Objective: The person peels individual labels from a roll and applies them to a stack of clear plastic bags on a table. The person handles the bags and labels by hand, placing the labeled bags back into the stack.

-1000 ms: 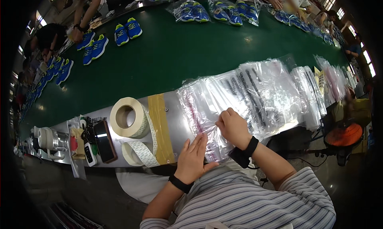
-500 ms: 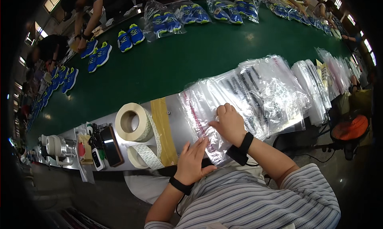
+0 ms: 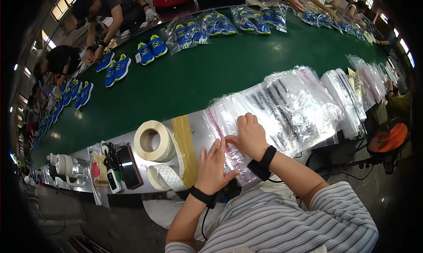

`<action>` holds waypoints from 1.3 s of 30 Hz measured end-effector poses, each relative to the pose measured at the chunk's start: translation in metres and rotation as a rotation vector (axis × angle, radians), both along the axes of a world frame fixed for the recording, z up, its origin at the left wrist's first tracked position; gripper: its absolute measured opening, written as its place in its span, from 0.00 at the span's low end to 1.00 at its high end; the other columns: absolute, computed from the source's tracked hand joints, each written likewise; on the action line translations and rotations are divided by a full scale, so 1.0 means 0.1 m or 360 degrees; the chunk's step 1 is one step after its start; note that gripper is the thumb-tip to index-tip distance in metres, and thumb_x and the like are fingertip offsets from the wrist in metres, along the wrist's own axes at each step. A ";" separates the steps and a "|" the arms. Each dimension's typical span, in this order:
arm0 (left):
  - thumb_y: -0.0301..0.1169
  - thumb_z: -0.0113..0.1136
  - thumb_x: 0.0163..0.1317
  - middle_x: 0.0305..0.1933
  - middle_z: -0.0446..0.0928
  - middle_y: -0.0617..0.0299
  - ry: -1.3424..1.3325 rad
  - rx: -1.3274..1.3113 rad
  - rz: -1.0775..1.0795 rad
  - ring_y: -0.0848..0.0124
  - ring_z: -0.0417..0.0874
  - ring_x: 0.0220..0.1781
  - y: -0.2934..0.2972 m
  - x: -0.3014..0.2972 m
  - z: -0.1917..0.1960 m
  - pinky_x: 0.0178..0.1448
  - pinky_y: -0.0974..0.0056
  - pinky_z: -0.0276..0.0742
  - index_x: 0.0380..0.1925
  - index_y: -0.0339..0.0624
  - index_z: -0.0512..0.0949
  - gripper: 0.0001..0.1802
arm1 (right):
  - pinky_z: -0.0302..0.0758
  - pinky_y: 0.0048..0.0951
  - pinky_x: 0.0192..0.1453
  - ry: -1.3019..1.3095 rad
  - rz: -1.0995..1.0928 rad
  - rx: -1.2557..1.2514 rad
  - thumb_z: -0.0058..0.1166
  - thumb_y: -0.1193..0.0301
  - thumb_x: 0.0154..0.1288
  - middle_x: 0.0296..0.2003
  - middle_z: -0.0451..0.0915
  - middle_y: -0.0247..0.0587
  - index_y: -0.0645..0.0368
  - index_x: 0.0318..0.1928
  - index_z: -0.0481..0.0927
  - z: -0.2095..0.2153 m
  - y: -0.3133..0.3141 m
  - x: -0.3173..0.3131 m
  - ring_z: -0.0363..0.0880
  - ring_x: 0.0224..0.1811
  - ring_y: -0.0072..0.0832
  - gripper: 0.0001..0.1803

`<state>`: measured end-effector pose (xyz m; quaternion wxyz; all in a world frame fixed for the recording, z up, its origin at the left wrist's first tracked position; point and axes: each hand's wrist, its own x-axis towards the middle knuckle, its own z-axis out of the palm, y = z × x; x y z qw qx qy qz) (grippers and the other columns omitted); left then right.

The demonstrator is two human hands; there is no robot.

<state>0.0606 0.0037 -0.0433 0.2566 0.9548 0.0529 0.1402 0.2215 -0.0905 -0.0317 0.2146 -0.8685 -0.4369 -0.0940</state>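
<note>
Bags: our clear bags lie fanned in overlapping layers on the metal ledge, right before us; dark print shows on several, and those to the right are creased and shiny.
Red line: a thin red line runs down near the left edge of the bags, toward our fingertips.
Left hand: our left hand lies flat along that edge, fingers extended and close together, thumb held apart; its fingertips touch the plastic.
Right hand: our right hand rests on the bags, fingers bent, thumb stretched toward the left fingertips; we cannot tell whether it pinches any plastic.
Wrists: we wear a black band on the right and a dark strap on the left.
Rolls: left of our hands stands a big roll, a white strip looping below it, and tan tape crosses the ledge just beside them.
Small things: farther left we have a phone, a white device beside it, and a jug.
Shoes: across the green table sit blue shoes, some bare, others in clear plastic.
Others: co-workers line the far side; one has both hands by a pair at upper left.
Fan: an orange fan stands at our right.
</note>
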 end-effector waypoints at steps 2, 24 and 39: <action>0.73 0.39 0.53 0.63 0.67 0.48 0.0105 0.0051 -0.0014 0.53 0.64 0.66 0.01 0.05 -0.05 0.68 0.40 0.48 0.68 0.29 0.46 0.59 | 0.77 0.32 0.35 0.0101 -0.0080 -0.0111 0.69 0.55 0.43 0.35 0.70 0.46 0.64 0.36 0.70 -0.06 0.02 0.05 0.73 0.41 0.38 0.29; 0.48 0.35 0.72 0.52 0.75 0.44 0.0074 -0.3546 -0.0803 0.53 0.74 0.59 0.11 1.22 -0.10 0.64 0.50 0.68 0.54 0.29 0.66 0.29 | 0.72 0.22 0.31 0.1367 -0.0016 0.0926 0.50 0.73 0.66 0.23 0.78 0.36 0.62 0.38 0.79 -0.12 -0.37 0.41 0.75 0.26 0.20 0.06; 0.63 0.34 0.65 0.48 0.74 0.50 0.0705 -0.3500 -0.0154 0.59 0.77 0.48 -0.12 1.29 -0.04 0.55 0.51 0.73 0.54 0.39 0.63 0.38 | 0.76 0.30 0.45 0.0294 0.0543 0.0289 0.62 0.69 0.55 0.52 0.71 0.52 0.60 0.59 0.67 0.32 -0.87 0.08 0.75 0.49 0.38 0.31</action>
